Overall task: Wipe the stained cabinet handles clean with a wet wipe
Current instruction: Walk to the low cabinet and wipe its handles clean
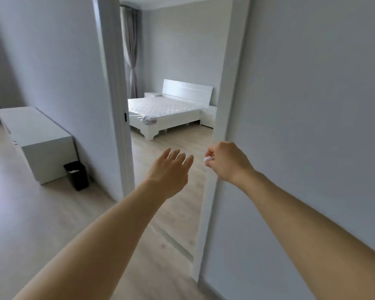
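My right hand [227,162] is held out in front of a doorway, fingers curled around a small white wet wipe [207,159] that peeks out at the fingertips. My left hand [171,169] reaches forward beside it with fingers straight and spread, holding nothing. A low white cabinet [37,135] stands against the wall at the left, its front handles barely visible at its left edge. No handle is near either hand.
A black waste bin [76,175] sits on the floor at the cabinet's near end. The white door frame [223,105] is just right of my right hand. Through the doorway lies a bedroom with a white bed [167,113] and grey curtains.
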{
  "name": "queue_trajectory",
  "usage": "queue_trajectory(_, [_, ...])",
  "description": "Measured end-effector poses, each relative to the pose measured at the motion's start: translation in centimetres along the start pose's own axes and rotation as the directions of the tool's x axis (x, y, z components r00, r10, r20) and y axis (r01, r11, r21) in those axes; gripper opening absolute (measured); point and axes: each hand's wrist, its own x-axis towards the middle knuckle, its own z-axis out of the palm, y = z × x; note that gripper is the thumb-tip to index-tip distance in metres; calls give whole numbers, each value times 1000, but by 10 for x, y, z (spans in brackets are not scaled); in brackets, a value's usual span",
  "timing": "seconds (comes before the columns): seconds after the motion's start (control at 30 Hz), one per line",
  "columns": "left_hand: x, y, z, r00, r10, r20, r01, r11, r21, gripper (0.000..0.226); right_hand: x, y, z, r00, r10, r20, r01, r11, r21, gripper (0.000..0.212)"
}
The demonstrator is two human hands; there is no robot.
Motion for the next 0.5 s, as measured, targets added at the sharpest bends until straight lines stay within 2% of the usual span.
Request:
queue_trajectory(0.23, [-75, -207, 77, 977, -155, 144, 139, 984, 112, 53, 99, -180, 120, 989, -134, 56, 131, 990, 53, 19])
queue_trajectory(0.5, [-76, -377, 169, 945, -260, 201, 232, 961, 150, 55, 231, -285, 211, 979, -185, 91, 177, 980, 90, 17])
